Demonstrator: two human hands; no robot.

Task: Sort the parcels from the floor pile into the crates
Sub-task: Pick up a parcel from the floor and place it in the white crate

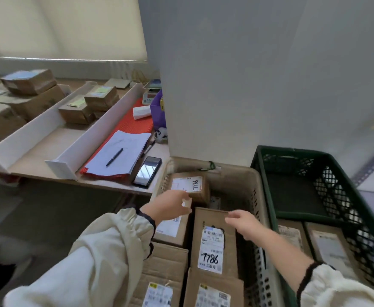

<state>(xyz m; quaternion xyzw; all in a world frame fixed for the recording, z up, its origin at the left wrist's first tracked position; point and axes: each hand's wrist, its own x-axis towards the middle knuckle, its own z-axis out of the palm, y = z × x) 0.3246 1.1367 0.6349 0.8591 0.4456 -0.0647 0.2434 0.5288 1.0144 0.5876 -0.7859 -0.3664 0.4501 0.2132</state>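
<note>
A beige crate [257,187] stands below me, packed with cardboard parcels. At its far end lies a small box [200,193] with a white label. My left hand [170,206] reaches over the crate and its fingers touch the near edge of that box; whether they grip it is unclear. A taller upright box [212,220] marked T786 stands in the middle. My right hand [242,222] touches its top right edge with loosely curled fingers. A dark green crate [327,173] sits to the right, stacked over more parcels [327,244].
A table [48,156] on the left carries white dividers [93,136] with several cardboard boxes, a red folder with papers and a pen [114,157], a phone [147,171], a scale and a purple box. A grey wall rises behind the crates.
</note>
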